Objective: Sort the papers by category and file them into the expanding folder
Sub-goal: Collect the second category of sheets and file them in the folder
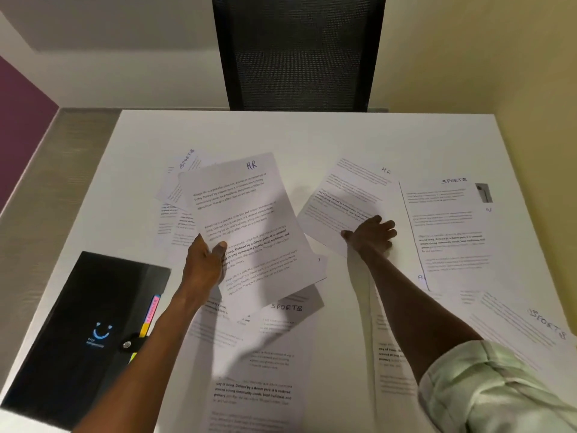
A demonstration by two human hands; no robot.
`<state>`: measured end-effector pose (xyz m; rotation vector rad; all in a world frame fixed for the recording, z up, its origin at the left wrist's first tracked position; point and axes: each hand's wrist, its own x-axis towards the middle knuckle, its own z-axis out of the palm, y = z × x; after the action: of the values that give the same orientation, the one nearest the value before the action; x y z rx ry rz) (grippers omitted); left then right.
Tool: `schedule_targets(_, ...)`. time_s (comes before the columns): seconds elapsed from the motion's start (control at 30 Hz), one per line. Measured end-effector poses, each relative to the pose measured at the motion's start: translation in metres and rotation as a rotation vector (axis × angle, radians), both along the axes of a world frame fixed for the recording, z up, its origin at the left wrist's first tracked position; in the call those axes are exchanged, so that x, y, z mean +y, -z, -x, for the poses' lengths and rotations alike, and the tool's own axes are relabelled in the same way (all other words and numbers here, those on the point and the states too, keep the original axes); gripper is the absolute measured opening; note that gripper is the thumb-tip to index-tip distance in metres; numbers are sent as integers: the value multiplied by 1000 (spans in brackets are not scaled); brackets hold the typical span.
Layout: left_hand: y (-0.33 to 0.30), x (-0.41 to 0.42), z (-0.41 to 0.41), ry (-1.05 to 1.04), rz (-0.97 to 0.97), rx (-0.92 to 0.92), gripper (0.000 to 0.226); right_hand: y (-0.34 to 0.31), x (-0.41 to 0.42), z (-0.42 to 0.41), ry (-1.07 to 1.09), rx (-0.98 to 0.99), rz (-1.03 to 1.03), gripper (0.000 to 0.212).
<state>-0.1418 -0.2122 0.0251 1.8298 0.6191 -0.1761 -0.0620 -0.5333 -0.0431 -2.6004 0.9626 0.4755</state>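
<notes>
Sorting is only beginning: the left hand [204, 260] pinches a lifted HR sheet [246, 226] at centre frame, while the right hand [373, 235] presses fingers on a second HR sheet [346, 198] right of centre. The expanding folder [84, 332] lies closed at lower left (nothing visibly filed), and SPORTS sheets [449, 229] lie scattered unsorted.

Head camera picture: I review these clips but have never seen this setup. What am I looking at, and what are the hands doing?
There is no robot. A person wears a camera on the head, looking down at their own arms over a white table. The left hand holds up an HR sheet, thumb on top. The right hand rests on a second HR sheet lying flat. More papers marked SPORTS lie scattered around. The black expanding folder sits closed at the left, coloured tabs showing. A black chair stands beyond the table.
</notes>
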Motion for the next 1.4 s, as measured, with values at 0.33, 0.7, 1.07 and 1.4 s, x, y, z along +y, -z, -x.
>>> schedule_targets(0.33,3,-2,1,-4,-30,2,28,-2,-10,-9,149,24,-162,95)
schedule_targets(0.7,-1,6,11,-9,-9,7,25,-34,-49,23,170,-355,-378,18)
schedule_targets(1.07,-32,-22,30,-30,-33,-71,44,-191,-12,74,-73,-586,-917,51)
schedule_targets(1.4,-54,-57,61,33,288,14,34,-182,-3,150,-152,-211,-819,74)
